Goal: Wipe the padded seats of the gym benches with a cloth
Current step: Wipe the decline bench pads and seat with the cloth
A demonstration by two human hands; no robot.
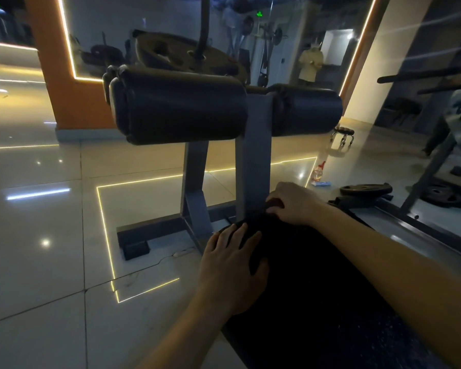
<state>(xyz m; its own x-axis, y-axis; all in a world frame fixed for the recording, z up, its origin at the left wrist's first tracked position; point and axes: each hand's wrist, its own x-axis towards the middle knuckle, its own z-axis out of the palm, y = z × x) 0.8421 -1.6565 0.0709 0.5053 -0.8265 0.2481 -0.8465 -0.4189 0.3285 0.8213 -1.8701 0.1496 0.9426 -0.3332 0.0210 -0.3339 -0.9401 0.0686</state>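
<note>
Glossy pale floor tiles point(37, 235) fill the left of the gym and mirror thin lines of yellow strip light. Far left stands an orange pillar point(51, 75) with a lit edge, beside a wall mirror point(104, 35).

Moving right, we face the far end of a bench. Its grey steel frame point(194, 182) rises from a dark floor bar point(155, 230) and carries a large black roller pad point(181, 107), with a smaller roller pad point(306, 113) to the right of the upright. A brown weight plate point(171, 54) sits behind the rollers.

Near us, our left hand point(232, 265) lies palm down on the left edge of the black padded seat point(317, 288). Its fingers are straight and slightly spread, and it holds nothing. The seat runs from the lower right corner toward the upright and is very dark, so we cannot make out its surface.

Our right hand point(296, 203) is at the far end of the seat, just beside the upright, fingers curled down over a dark reddish cloth point(274, 202). Only a small fold of the cloth shows under the fingertips, pressed against the seat's far edge.

Farther right on the floor stand a clear spray bottle point(318, 173) with a red top, then a dark weight plate point(365, 189) lying flat near a metal rack point(431, 171).
</note>
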